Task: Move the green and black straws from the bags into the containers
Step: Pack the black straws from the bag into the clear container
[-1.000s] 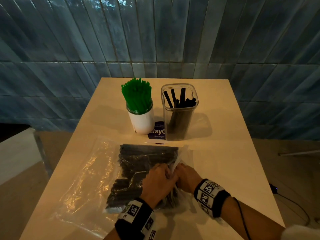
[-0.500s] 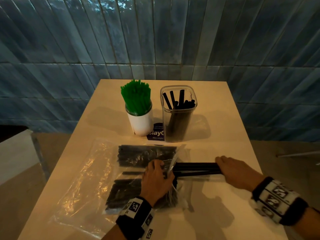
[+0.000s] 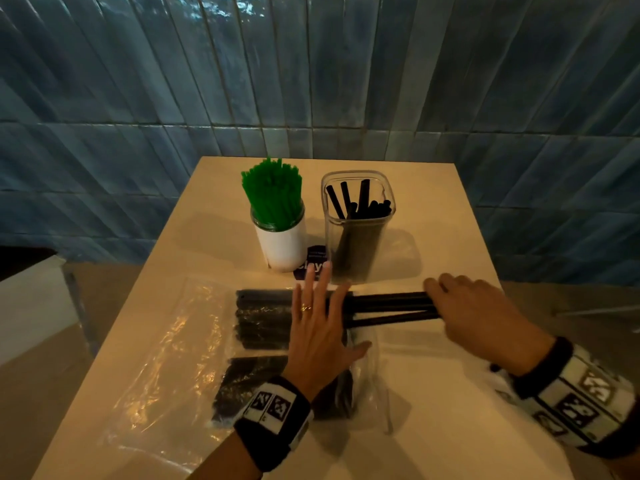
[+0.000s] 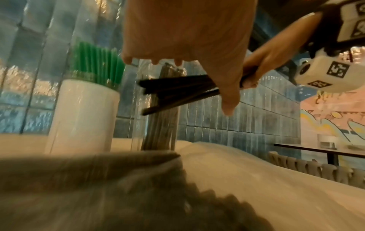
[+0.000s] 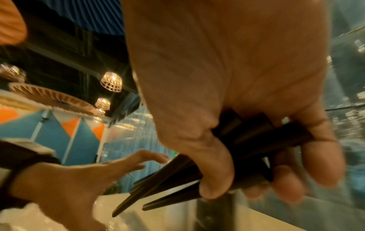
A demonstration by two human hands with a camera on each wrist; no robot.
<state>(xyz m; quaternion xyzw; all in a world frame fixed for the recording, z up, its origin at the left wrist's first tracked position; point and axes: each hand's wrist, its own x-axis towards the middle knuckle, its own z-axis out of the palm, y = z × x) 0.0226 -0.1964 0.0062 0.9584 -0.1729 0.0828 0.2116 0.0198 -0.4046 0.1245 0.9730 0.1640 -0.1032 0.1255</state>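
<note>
right hand gripped a black straw bundle for the clear container; left hand, fingers spread, pinned the bag.

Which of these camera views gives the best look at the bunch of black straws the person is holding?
The right wrist view: the black straws fill the frame, with the right hand curled round them. The head view shows the bunch smaller but whole, between both hands. The left wrist view shows only its free ends, partly behind the left hand.
</note>
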